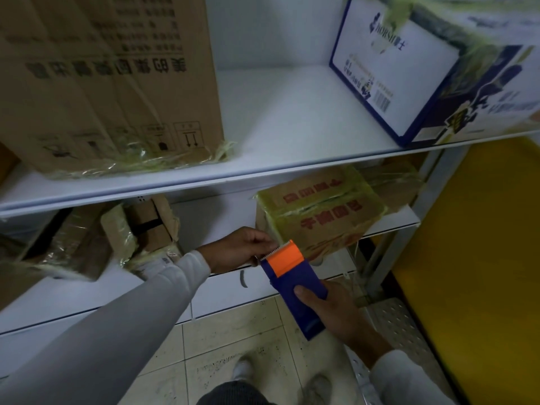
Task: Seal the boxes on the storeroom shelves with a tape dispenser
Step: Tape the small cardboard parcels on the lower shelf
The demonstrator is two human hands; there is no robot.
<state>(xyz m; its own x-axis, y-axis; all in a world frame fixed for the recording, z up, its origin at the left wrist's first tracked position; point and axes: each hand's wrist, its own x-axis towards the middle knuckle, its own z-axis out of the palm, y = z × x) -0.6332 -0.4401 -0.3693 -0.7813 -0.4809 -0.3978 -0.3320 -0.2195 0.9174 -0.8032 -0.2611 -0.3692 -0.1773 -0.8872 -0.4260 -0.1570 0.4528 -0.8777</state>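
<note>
Blue plastic with an orange serrated head, the handheld tape dispenser (292, 285) sits lowest and nearest of the task's things, above the pale tiled floor (233, 340) and just in front of the lower white shelf (228, 290). The right hand (336, 311) grips its blue body from the right, thumb laid across the top face and fingers curled underneath. The left hand (236, 249), reaching in from a long grey sleeve (122, 320), is at the orange cutter end with its fingers bent together in a pinch; whether they hold a strip of tape cannot be told.

Just beyond the dispenser's head, a brown cardboard box with red print and yellowish tape wrapped around it (318, 211) rests on the lower shelf, its near corner almost touching the cutter. To the left on the same shelf lie smaller crumpled, tape-wrapped cardboard boxes (140, 229).

On the upper white shelf (292, 124) stand a large brown carton with black lettering (111, 83) at the left and a white and blue printed box (409, 71) at the right, both carrying ragged tape.
</note>
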